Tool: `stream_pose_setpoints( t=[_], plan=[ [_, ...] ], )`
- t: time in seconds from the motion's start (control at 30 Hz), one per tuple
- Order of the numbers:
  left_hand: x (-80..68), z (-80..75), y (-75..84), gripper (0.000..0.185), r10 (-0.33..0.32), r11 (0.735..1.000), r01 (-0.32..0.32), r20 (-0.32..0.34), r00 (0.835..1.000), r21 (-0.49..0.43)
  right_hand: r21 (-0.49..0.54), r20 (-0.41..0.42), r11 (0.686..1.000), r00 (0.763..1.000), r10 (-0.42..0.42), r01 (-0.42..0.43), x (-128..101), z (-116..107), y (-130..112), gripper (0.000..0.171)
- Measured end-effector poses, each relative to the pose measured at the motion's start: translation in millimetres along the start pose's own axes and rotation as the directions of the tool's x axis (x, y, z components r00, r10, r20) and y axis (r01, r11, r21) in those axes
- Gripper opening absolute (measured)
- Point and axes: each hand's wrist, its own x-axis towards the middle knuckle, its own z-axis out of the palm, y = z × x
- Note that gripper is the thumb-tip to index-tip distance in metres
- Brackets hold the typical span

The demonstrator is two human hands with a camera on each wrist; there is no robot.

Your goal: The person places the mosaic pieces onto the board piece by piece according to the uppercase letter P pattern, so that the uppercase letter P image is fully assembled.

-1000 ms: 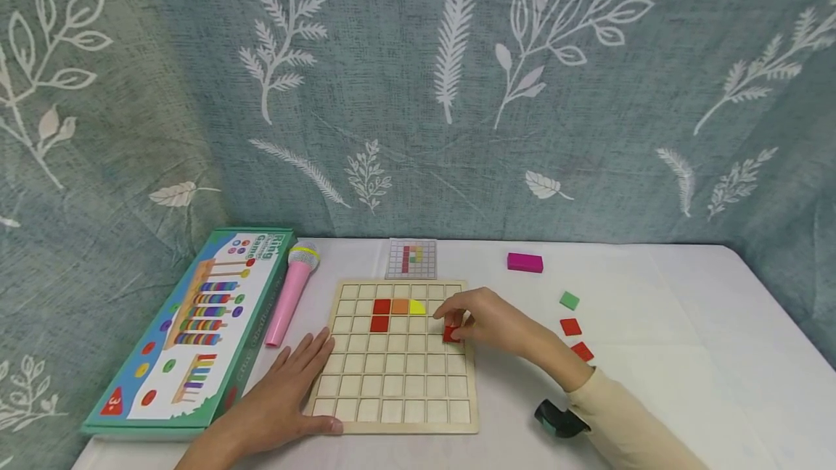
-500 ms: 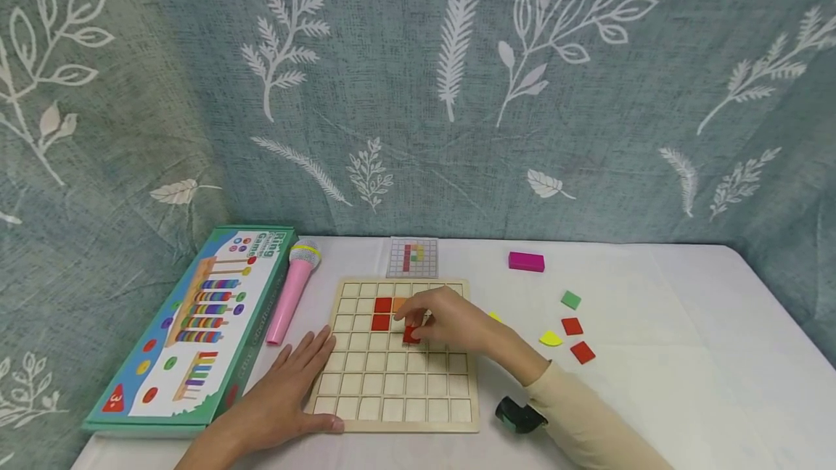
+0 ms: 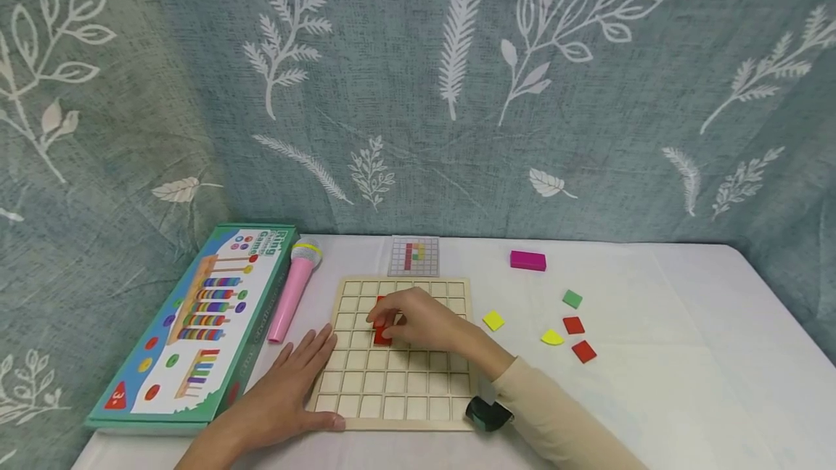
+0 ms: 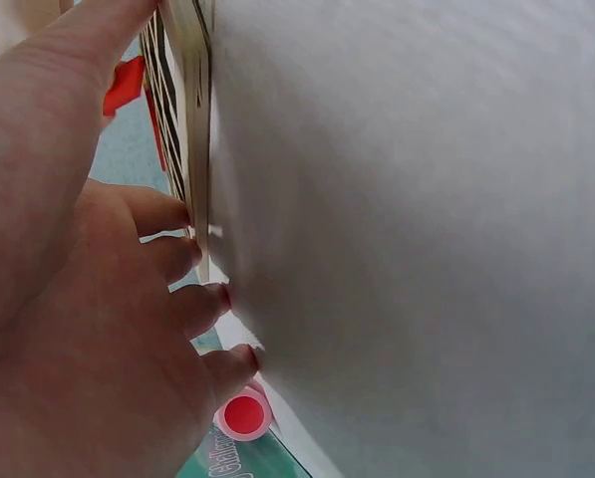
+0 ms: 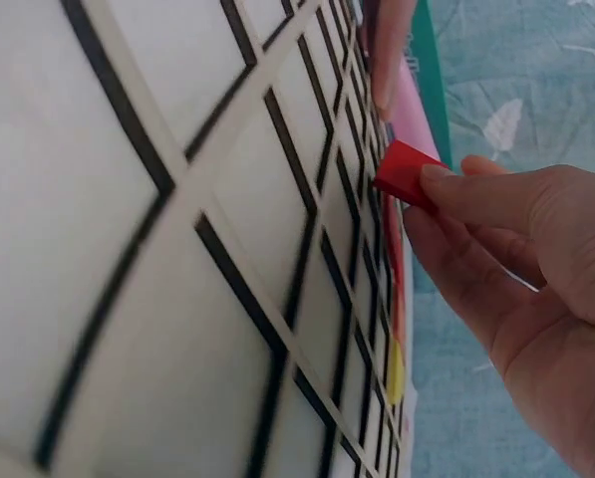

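Note:
My right hand [image 3: 421, 319] pinches a red square tile [image 5: 405, 171] between thumb and fingers, close over the wooden grid board [image 3: 392, 408]. In the head view this red tile shows below the fingertips, in the board's upper left part. Red tiles set in the grid are mostly hidden behind the hand. A yellow piece [image 5: 396, 373] on the board shows in the right wrist view. My left hand [image 3: 277, 401] lies along the board's left edge, fingers spread and fairly straight, with the thumb at the near left corner.
A pattern card [image 3: 414, 257] lies behind the board. Right of it are a magenta block [image 3: 527, 260], a green tile [image 3: 572, 299], two red tiles [image 3: 574, 325], a yellow square [image 3: 493, 320] and a yellow quarter-round [image 3: 551, 337]. A pink toy microphone [image 3: 292, 292] and game box [image 3: 196, 325] stand left.
My right hand has moved left across the board with the red tile, from its right edge to the column of red tiles. The left hand has stayed in place.

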Motion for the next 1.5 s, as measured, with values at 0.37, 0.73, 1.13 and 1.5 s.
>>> stream_pose_setpoints(
  t=[0.37, 0.73, 1.13, 1.5],
  plan=[
    [0.4, 2.5, -0.7, 0.112, 0.005, 1.0, -0.005, -0.009, 1.0, 0.006, -0.042, -0.005, 0.999, 1.0, -0.004, 0.004, 2, 9, 3, 0.021],
    [-0.3, 2.7, -2.1, 0.112, 0.011, 1.0, -0.011, -0.021, 1.0, 0.003, -0.124, -0.018, 0.992, 1.0, 0.011, -0.013, 4, 15, 2, 0.02],
    [-0.9, 3.4, -3.1, 0.109, 0.031, 1.0, -0.031, -0.024, 0.999, -0.007, -0.072, 0.026, 0.996, 0.999, 0.047, -0.045, -2, 6, -4, 0.022],
    [-0.8, 3.8, -3.4, 0.111, 0.016, 1.0, -0.016, -0.021, 1.0, -0.01, -0.118, 0.016, 0.988, 0.995, 0.103, -0.1, -26, -28, -8, 0.024]
  ],
)
